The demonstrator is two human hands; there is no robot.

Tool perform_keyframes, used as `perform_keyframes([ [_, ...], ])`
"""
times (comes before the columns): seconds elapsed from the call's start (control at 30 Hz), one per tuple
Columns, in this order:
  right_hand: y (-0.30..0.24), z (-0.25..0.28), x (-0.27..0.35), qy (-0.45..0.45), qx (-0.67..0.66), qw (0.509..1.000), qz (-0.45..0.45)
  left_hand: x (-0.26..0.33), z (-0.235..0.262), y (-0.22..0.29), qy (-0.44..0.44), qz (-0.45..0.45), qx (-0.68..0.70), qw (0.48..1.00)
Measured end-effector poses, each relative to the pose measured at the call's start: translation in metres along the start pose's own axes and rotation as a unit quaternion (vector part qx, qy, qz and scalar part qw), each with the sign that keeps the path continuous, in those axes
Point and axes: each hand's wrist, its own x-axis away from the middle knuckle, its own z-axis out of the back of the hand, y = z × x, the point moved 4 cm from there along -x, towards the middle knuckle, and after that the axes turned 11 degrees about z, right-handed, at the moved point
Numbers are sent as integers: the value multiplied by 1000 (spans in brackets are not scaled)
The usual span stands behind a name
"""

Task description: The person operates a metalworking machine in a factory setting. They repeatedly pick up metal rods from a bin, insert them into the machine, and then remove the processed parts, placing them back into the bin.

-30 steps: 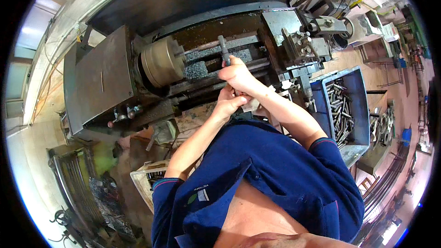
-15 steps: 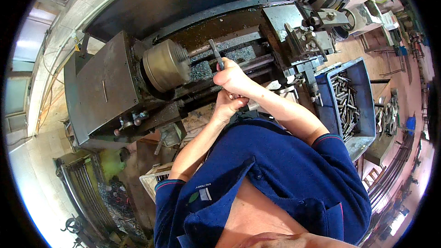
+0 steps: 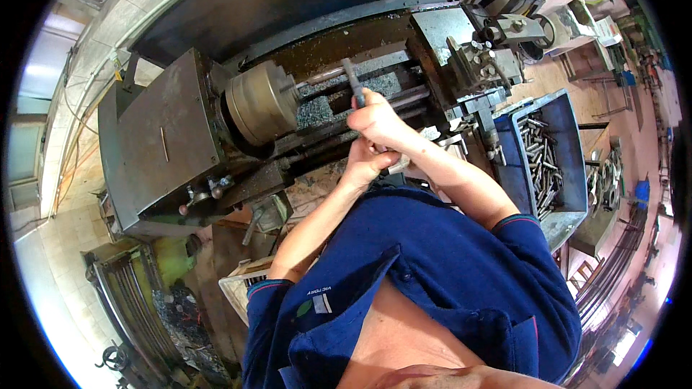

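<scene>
In front of me, my right hand (image 3: 377, 121) is closed around a grey metal rod (image 3: 351, 75) that points up and away over the lathe bed. Just below it, my left hand (image 3: 369, 163) has its fingers curled; what they hold, if anything, is hidden. A pale piece (image 3: 398, 166) shows beside the left fingertips. To the left of both hands is the round lathe chuck (image 3: 258, 104). Between chuck and hands, metal chips (image 3: 315, 112) lie on the lathe bed (image 3: 393, 106).
The lathe headstock (image 3: 162, 144) with its levers (image 3: 204, 194) stands at left. On the right are the tool post (image 3: 479, 65) and a blue bin (image 3: 580, 166) full of metal rods (image 3: 540, 158). A dark splash guard (image 3: 310, 0) runs behind.
Both hands have shifted slightly right, and the rod with them. The chuck's jaw end, smeared before, looks sharper now.
</scene>
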Motion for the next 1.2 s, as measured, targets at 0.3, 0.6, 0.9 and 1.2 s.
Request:
perform_keyframes([
  [0.3, -2, -1, -2, -38, 21, 998, 44, -2, -3, 7, 73, -1, -29, 997],
  [0.6, 4, -1, -3, -41, 16, 996, 82, -4, -1, 6, 72, 2, -31, 997],
  [0.9, -11, -11, -1, -66, 34, 995, 61, 7, 0, 10, 109, -32, 6, 994],
  [1.2, -17, 5, 8, -39, -64, 996, 51, 2, -8, 11, 64, 8, -56, 996],
])
